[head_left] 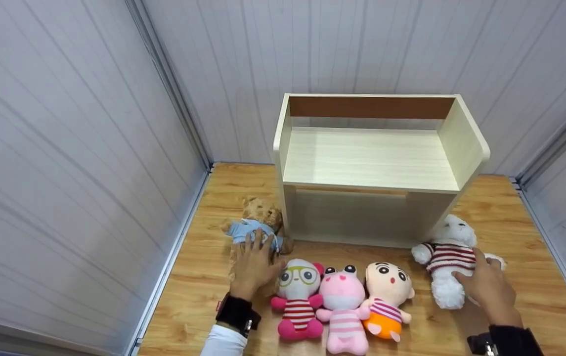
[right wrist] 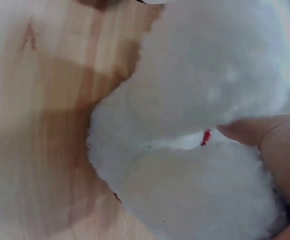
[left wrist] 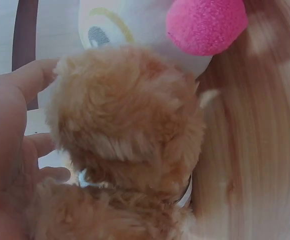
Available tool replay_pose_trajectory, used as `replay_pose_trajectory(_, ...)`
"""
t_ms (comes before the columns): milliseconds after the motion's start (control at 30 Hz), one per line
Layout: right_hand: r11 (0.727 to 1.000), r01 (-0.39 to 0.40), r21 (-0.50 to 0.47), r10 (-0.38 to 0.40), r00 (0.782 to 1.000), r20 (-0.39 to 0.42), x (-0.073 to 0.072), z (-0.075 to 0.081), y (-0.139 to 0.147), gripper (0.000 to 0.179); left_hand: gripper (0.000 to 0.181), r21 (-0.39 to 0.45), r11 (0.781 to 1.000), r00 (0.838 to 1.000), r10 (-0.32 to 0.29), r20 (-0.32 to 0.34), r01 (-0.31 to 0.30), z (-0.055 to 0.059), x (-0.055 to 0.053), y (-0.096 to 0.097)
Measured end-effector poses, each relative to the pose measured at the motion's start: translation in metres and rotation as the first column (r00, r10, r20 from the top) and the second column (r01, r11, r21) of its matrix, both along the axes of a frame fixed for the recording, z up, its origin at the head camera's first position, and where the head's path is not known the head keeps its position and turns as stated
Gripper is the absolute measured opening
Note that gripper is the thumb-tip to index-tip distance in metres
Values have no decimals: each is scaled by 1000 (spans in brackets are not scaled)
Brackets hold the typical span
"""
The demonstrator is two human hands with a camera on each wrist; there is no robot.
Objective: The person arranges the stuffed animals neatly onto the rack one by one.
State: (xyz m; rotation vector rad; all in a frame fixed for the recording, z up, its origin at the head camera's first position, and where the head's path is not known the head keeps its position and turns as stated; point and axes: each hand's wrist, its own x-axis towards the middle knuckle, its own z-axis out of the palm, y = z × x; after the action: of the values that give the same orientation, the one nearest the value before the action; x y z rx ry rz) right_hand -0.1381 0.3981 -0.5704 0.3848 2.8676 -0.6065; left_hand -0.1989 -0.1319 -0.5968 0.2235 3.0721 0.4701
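"Clock centre, head view: pink frog doll (head_left: 343, 310), striped body. Item one?"

"Brown bear (head_left: 253, 225), one, curly fur, blue top. Position: between ten and eleven o'clock, on the wood floor (head_left: 179, 306), just beside the shelf unit (head_left: 369, 158)."

"Hand attached?"

"Left hand (head_left: 254, 264), at ten o'clock. Fingers extended and spread, tips resting on the bear's front; thumb out toward three, near the doll in green glasses (head_left: 300, 301). Black wristband (head_left: 236, 312), white sleeve (head_left: 223, 340)."

"Item two?"

"White bear (head_left: 453, 254), one, fluffy, red-and-white striped jumper. Position: two o'clock, on the floor, near the unit's lower front corner."

"And its hand?"

"Right hand (head_left: 493, 289), just short of three o'clock, touching the bear's side. Thumb extended toward ten; the right wrist view shows it at the gap between two fluffy white parts. Whether the fingers pinch or merely rest: cannot tell."

"Remaining stock?"

"Doll in green glasses, pink limbs, between nine and ten, close beside the frog. Doll in orange shorts (head_left: 386, 302), between two and three, touching the frog's arm. Shelf unit, pale, two-tiered, between twelve and one. Panelled wall (head_left: 243, 59) behind it."
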Motion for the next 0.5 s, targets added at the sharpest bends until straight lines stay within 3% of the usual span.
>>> replay_pose_trajectory(267,1000,11,-12,-10,997,81,-2,-7,-5,102,79,-16,1000,1000,-23,1,23,-8,3,-5)
replay_pose_trajectory(500,999,51,-14,-49,995,91,-4,-19,-11,106,74,3,1000,999,-26,40,26,-16,5,-8)
